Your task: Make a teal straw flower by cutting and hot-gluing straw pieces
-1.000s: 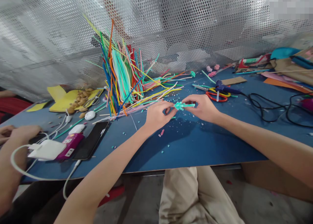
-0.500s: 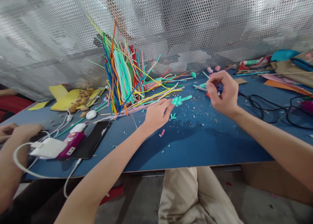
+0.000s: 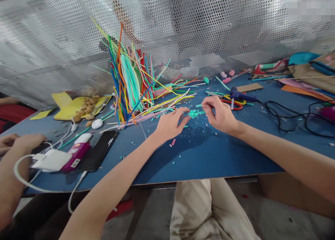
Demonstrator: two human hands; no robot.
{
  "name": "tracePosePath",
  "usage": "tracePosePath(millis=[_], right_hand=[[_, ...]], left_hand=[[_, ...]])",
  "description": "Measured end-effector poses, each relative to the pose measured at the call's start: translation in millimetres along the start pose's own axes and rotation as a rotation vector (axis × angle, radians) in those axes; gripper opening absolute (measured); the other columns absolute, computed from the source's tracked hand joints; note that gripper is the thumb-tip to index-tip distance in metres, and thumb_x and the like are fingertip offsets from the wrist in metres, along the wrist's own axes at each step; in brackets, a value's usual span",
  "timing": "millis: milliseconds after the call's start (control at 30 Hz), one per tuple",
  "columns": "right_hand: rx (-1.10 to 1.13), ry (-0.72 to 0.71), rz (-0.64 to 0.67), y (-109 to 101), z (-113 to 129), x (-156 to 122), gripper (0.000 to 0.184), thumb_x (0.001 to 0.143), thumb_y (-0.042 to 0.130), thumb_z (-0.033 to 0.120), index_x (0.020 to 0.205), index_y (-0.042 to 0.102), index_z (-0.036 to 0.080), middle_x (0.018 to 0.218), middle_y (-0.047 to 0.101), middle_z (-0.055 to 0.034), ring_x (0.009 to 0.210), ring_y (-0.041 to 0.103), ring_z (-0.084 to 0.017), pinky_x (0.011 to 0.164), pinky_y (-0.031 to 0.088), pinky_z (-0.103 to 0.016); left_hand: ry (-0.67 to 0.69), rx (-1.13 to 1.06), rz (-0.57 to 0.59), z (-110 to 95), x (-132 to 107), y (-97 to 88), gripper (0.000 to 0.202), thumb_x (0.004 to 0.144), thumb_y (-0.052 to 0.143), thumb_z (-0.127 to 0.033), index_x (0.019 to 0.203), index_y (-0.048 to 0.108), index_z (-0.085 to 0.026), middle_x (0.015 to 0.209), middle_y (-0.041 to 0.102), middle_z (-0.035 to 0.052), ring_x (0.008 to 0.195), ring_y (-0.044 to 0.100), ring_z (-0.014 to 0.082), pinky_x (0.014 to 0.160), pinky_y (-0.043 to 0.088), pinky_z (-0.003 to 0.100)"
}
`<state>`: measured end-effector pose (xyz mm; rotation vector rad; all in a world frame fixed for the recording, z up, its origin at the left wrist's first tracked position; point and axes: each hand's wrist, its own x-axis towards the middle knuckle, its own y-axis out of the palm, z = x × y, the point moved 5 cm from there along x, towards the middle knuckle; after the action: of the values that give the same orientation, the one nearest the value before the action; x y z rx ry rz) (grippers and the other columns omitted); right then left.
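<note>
My left hand (image 3: 171, 124) pinches a teal pipe-cleaner cluster (image 3: 193, 113) between thumb and fingers, above the blue table. A short stem from the cluster points toward my right hand (image 3: 218, 114). Closed in a pinch, the right fingers have a short teal pipe-cleaner piece (image 3: 199, 106) poking out at their tips. Whether they also touch the stem is hidden. Below the cluster lie small teal scraps and a pink bit (image 3: 173, 142). Behind the right hand are scissors (image 3: 232, 102) with red and yellow handles, and a blue glue gun (image 3: 235, 93).
A tall bundle of coloured pipe cleaners (image 3: 132, 82) stands against the perforated metal screen (image 3: 209, 30). Leftward lie a phone (image 3: 101, 151), a white charger (image 3: 52, 159) with cables, and a yellow sheet (image 3: 69, 109). Another person's hand (image 3: 30, 142) rests at far left. Black cable (image 3: 280, 117) loops at right.
My right hand has come left and down to the teal cluster, uncovering the glue gun and scissors. The left hand has shifted slightly right with the cluster.
</note>
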<state>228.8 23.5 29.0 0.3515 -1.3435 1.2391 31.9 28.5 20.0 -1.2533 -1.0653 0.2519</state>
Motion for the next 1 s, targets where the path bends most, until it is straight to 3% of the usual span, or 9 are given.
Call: tracePosePath(millis=[133, 233, 333, 467, 600, 700, 1000], right_hand=[[-0.031, 0.016, -0.074, 1.4, -3.7, -2.4, 0.010, 0.101, 0.050, 0.030, 0.106, 0.056, 0.024, 0.083, 0.070, 0.0000, 0.058, 0.062, -0.010, 0.055, 0.048, -0.025], [-0.038, 0.071, -0.087, 5.0, -7.2, -4.6, 0.010, 0.101, 0.052, 0.031, 0.105, 0.057, 0.023, 0.068, 0.064, 0.0042, 0.050, 0.056, -0.009, 0.052, 0.045, -0.025], [-0.048, 0.096, -0.069, 7.3, -8.1, -5.5, 0.010, 0.101, 0.052, 0.032, 0.103, 0.057, 0.023, 0.059, 0.057, 0.0067, 0.047, 0.051, -0.009, 0.050, 0.042, -0.025], [0.006, 0.094, -0.039, 3.5, -9.5, -3.6, 0.007, 0.099, 0.053, 0.027, 0.104, 0.055, 0.022, 0.067, 0.064, 0.0038, 0.050, 0.056, -0.010, 0.050, 0.043, -0.026], [-0.066, -0.215, -0.021, -6.1, -0.1, 1.1, 0.008, 0.091, 0.060, 0.020, 0.097, 0.056, 0.024, 0.092, 0.073, -0.0018, 0.077, 0.068, -0.016, 0.069, 0.050, -0.032], [-0.155, -0.405, -0.028, -10.5, 5.5, 2.0, 0.012, 0.088, 0.065, 0.020, 0.096, 0.058, 0.025, 0.095, 0.074, 0.0003, 0.084, 0.067, -0.017, 0.078, 0.048, -0.036], [-0.233, -0.444, -0.056, -8.0, 11.6, 0.9, 0.012, 0.088, 0.066, 0.020, 0.096, 0.059, 0.027, 0.094, 0.075, 0.0050, 0.079, 0.065, -0.014, 0.082, 0.043, -0.037]], left_hand=[[0.126, -0.027, -0.188, -1.6, -3.2, -8.3, 0.032, 0.098, 0.061, -0.044, 0.123, 0.064, -0.023, 0.087, 0.076, -0.0022, 0.071, 0.069, 0.0100, 0.061, 0.042, 0.022], [0.180, 0.001, -0.288, -3.1, -4.4, -14.1, 0.022, 0.097, 0.066, -0.038, 0.114, 0.069, -0.026, 0.092, 0.078, -0.0028, 0.079, 0.072, 0.0093, 0.066, 0.046, 0.022], [0.224, -0.007, -0.319, -4.3, -4.4, -16.2, 0.013, 0.095, 0.068, -0.035, 0.103, 0.074, -0.026, 0.096, 0.079, -0.0031, 0.084, 0.073, 0.0096, 0.071, 0.050, 0.021], [0.235, -0.072, -0.330, -1.7, -5.3, -16.7, 0.013, 0.095, 0.068, -0.033, 0.101, 0.077, -0.026, 0.097, 0.080, -0.0034, 0.086, 0.075, 0.0098, 0.075, 0.054, 0.021], [0.210, -0.098, -0.332, 1.0, -5.3, -17.2, 0.014, 0.095, 0.067, -0.034, 0.099, 0.078, -0.026, 0.097, 0.080, -0.0022, 0.086, 0.075, 0.0107, 0.078, 0.055, 0.023], [0.216, -0.112, -0.343, 0.4, -5.1, -18.3, 0.013, 0.095, 0.068, -0.032, 0.099, 0.078, -0.025, 0.097, 0.080, -0.0022, 0.086, 0.075, 0.0101, 0.078, 0.055, 0.022], [0.249, -0.090, -0.361, -2.2, -6.6, -22.3, 0.014, 0.096, 0.066, -0.033, 0.101, 0.077, -0.025, 0.096, 0.080, -0.0021, 0.085, 0.075, 0.0106, 0.080, 0.055, 0.024]])
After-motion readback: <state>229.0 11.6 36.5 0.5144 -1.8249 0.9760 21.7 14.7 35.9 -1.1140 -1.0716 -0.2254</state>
